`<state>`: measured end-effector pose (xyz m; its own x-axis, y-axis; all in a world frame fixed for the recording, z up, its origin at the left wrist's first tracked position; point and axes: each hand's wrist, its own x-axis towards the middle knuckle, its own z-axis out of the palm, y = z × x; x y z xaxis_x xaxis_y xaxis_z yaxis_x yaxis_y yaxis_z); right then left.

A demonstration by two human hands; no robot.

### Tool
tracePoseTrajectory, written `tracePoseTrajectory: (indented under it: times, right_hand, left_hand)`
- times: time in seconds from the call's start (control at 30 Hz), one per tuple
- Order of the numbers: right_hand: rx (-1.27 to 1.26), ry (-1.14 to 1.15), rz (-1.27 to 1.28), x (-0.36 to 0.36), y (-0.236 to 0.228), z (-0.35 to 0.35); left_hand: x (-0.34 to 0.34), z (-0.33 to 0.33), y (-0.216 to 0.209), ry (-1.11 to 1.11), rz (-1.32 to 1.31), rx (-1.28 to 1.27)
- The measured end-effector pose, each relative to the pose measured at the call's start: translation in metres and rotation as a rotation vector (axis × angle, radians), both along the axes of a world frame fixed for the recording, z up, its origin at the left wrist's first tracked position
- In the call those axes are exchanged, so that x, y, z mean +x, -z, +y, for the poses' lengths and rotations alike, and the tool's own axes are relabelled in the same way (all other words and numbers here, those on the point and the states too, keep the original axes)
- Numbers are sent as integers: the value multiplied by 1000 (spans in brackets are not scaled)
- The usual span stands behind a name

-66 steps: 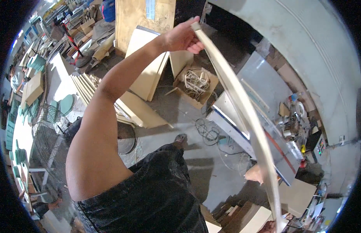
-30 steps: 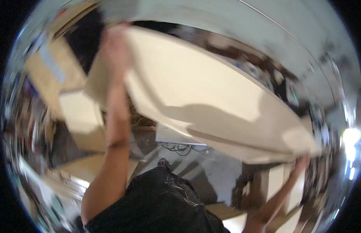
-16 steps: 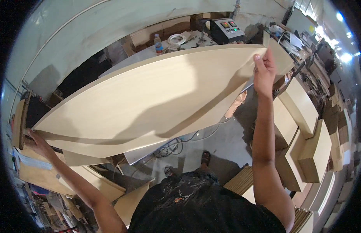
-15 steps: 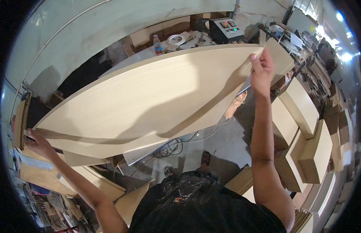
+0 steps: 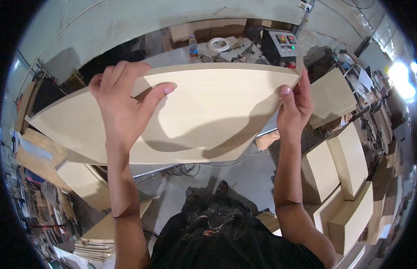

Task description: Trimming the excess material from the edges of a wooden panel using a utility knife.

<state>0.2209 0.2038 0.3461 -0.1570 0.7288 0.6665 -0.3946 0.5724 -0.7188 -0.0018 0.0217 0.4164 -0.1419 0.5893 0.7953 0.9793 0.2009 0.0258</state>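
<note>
A large pale board (image 5: 208, 107) with a curved upper edge is held up across the view. My left hand (image 5: 121, 101) grips its upper edge left of the middle, fingers over the edge and thumb against the front face. At the board's right end my right hand (image 5: 294, 105) has closed, the thumb on the near side and the fingers behind. A thin pale strip (image 5: 299, 58) sticks up at that corner, above the right hand; whether it is attached to the board I cannot tell. The board's far side is hidden.
Behind the board a worktable (image 5: 172, 60) carries a bottle (image 5: 193, 45), a white roll (image 5: 218, 44) and a control box (image 5: 280, 45) with lit displays. Pale curved boxes (image 5: 352, 219) are stacked at right. More boards (image 5: 85, 184) lie at left. Cables (image 5: 184, 169) lie on the floor.
My left hand has moved from the board's left end to its upper edge, nearer the middle. The right hand stays at the right end. The view has shifted slightly.
</note>
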Motion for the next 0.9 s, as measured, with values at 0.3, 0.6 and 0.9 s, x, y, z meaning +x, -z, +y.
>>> tracePoseTrajectory:
  times: [0.3, 0.6, 0.9]
  right_hand:
    - [2, 90, 100, 3, -4, -8]
    - [93, 192, -14, -1, -7, -14]
    - [49, 247, -38, -10, -8, -15]
  left_hand:
    - [-8, 6, 11, 55, 66, 108]
    - [-17, 24, 11, 268, 131, 230]
    - [-22, 26, 9, 364, 27, 143]
